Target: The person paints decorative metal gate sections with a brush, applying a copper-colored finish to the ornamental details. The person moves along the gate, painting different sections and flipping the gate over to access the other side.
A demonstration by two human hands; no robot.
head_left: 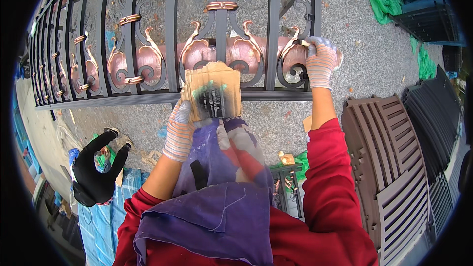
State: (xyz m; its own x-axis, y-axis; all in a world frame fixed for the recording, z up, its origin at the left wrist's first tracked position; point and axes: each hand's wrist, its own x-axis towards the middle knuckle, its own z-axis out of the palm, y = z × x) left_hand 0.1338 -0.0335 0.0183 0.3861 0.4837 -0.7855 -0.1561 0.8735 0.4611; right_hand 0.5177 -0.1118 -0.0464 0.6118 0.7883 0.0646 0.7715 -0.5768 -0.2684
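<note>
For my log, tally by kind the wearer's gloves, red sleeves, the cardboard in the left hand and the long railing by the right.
Striped gloves: 2
Red sleeves: 2
Cardboard piece: 1
Long black railing: 1
Total: 6

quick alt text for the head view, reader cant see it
A gloved left hand holds stained cardboard while the gloved right hand is at copper-trimmed scrollwork on a dark metal railing. Brown slatted panels are stacked at right.

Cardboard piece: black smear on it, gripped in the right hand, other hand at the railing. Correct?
Not quite: the head view shows the cardboard piece gripped in the left hand. The black smear stands; the other, the right hand, is at the railing.
</note>
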